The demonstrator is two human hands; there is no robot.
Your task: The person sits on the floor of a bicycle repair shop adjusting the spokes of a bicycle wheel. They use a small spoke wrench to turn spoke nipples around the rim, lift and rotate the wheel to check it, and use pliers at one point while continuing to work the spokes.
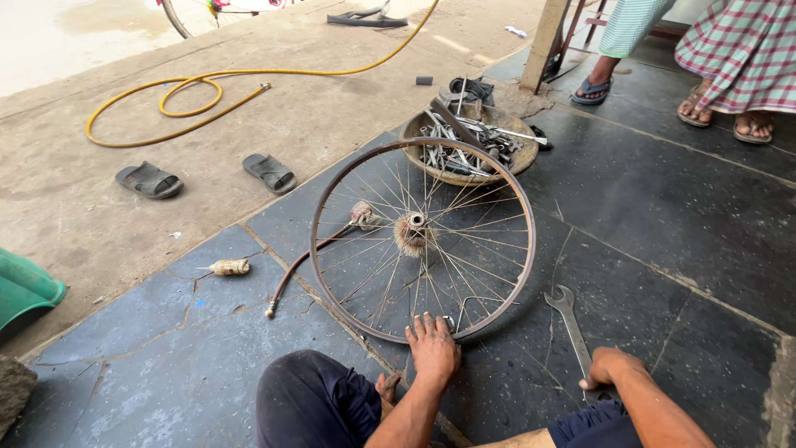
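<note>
At the frame's centre, a bicycle wheel is laid flat on dark floor. Its near rim is pressed by the left hand, fingers spread. Lower right, a wrench is touched by the right hand, fingers curled.

Dark navy shorts, bare forearms, bare feet

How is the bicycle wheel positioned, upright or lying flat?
Lying flat: the bicycle wheel rests on the stone floor, left hand on its rim.
</note>
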